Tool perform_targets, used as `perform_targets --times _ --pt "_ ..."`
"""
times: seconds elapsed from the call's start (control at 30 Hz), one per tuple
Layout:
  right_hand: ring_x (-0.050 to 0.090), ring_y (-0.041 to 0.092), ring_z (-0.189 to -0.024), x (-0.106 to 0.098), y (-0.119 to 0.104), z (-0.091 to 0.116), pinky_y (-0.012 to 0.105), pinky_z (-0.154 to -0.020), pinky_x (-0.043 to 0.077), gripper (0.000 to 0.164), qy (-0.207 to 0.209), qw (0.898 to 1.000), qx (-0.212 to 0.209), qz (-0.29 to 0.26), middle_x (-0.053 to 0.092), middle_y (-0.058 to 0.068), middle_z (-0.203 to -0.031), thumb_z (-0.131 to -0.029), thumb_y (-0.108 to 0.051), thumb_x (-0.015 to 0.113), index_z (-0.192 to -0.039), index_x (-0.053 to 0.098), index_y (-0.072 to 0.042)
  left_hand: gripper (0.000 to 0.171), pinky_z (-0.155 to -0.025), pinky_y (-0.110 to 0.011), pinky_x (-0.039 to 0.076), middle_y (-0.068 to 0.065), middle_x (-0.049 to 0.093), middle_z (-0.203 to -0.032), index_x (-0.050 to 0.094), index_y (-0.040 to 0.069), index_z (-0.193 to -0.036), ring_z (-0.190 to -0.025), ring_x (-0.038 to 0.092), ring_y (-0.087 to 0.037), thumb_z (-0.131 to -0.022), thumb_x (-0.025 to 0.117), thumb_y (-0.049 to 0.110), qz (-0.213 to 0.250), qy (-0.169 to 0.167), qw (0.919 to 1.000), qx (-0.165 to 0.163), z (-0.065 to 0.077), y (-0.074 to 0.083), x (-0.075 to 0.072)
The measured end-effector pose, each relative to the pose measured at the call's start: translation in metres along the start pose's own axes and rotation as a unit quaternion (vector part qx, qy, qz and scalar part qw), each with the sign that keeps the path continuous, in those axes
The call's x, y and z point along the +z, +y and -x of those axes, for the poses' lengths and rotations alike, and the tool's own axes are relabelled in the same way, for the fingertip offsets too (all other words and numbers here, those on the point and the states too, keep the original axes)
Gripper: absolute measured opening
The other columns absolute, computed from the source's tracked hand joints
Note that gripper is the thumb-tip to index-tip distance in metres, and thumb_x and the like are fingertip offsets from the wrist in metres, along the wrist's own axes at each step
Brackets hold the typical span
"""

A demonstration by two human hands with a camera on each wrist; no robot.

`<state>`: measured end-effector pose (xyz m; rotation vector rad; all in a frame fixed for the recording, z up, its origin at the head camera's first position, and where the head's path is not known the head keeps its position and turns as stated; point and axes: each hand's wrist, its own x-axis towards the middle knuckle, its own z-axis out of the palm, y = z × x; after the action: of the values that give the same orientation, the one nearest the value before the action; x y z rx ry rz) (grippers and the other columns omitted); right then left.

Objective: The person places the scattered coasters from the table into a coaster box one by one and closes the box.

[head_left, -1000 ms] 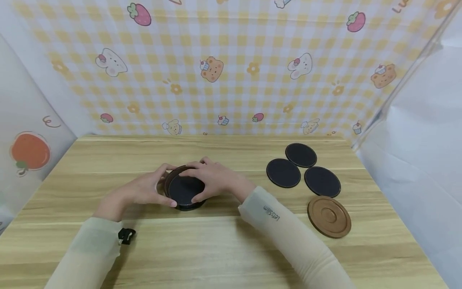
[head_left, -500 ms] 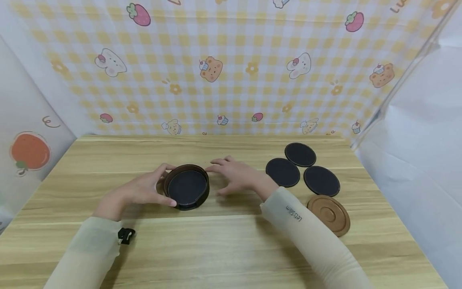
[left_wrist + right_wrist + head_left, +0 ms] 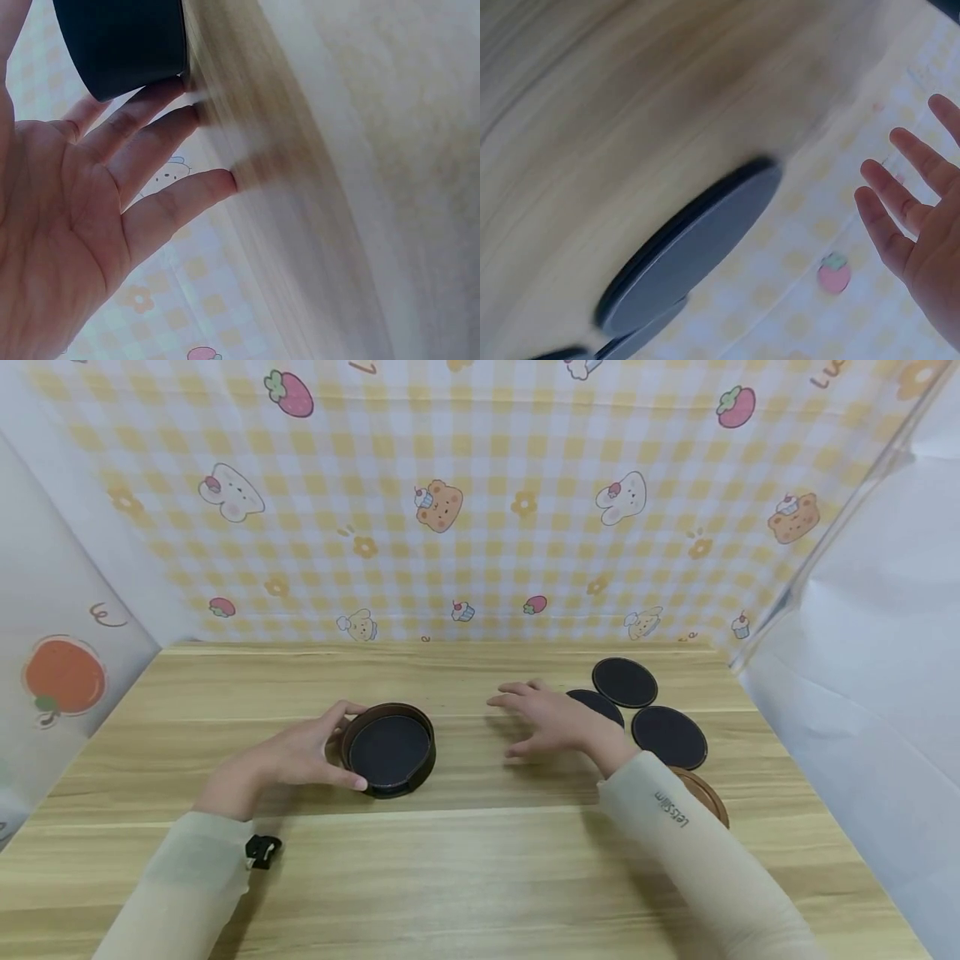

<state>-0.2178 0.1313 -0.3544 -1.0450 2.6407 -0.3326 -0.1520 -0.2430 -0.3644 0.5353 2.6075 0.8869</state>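
A round dark coaster holder (image 3: pixel 424 772) with a brown inside stands on the table left of the middle, with a black coaster (image 3: pixel 388 750) lying in it. My left hand (image 3: pixel 300 753) curves round its left side, thumb at the front and index finger at the back. In the left wrist view the holder's dark wall (image 3: pixel 127 45) is beside the fingers. My right hand (image 3: pixel 553 720) holds nothing, fingers spread above the table, partly covering one black coaster (image 3: pixel 602 703). Two more black coasters lie flat behind it, a far one (image 3: pixel 624 682) and a right one (image 3: pixel 670 737).
A brown ringed wooden disc (image 3: pixel 703 787) lies at the right, partly hidden by the right sleeve. A small black clip-like piece (image 3: pixel 262 851) is by the left cuff. A yellow checked cloth (image 3: pixel 480 510) hangs behind the wood-grain table (image 3: pixel 465 877).
My right hand has drawn back from the holder and moved right toward the loose coasters, leaving the coaster inside in full view. The left hand and the holder have stayed in place.
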Motion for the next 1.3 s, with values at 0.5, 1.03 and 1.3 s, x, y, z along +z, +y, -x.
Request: perform_targets --times 0.5,1.03,1.3 --pt "0.033 0.048 -0.139 -0.011 0.059 0.044 0.066 -0.103 0.039 0.074 0.023 0.997 0.067 0.000 0.035 0.019 -0.158 -0.087 -0.038 0.075 -0.150 0.044 -0.015 0.099 -0.101 -0.064 0.041 -0.022 0.059 -0.135 0.032 0.015 -0.145 -0.130 0.052 -0.042 -0.070 0.087 0.050 -0.006 0.013 0.9999 0.001 -0.003 -0.009 0.004" --pt "0.027 0.055 -0.137 -0.014 0.096 0.062 0.069 -0.106 0.031 0.083 -0.007 0.993 0.118 -0.025 0.031 0.027 -0.158 -0.083 -0.037 0.080 -0.151 0.040 -0.010 0.100 -0.101 -0.064 0.042 -0.023 0.058 -0.136 0.031 0.014 -0.146 -0.130 0.052 -0.043 -0.071 0.086 0.051 -0.014 0.008 0.9999 -0.001 -0.004 -0.007 0.002" --pt "0.025 0.054 -0.137 -0.013 0.099 0.063 0.070 -0.106 0.030 0.088 -0.025 0.992 0.121 -0.036 0.030 0.024 -0.159 -0.081 -0.037 0.082 -0.152 0.038 -0.010 0.099 -0.101 -0.064 0.041 -0.023 0.058 -0.136 0.031 0.014 -0.146 -0.130 0.052 -0.043 -0.072 0.086 0.049 -0.007 0.005 1.0000 -0.001 -0.003 -0.004 0.001"
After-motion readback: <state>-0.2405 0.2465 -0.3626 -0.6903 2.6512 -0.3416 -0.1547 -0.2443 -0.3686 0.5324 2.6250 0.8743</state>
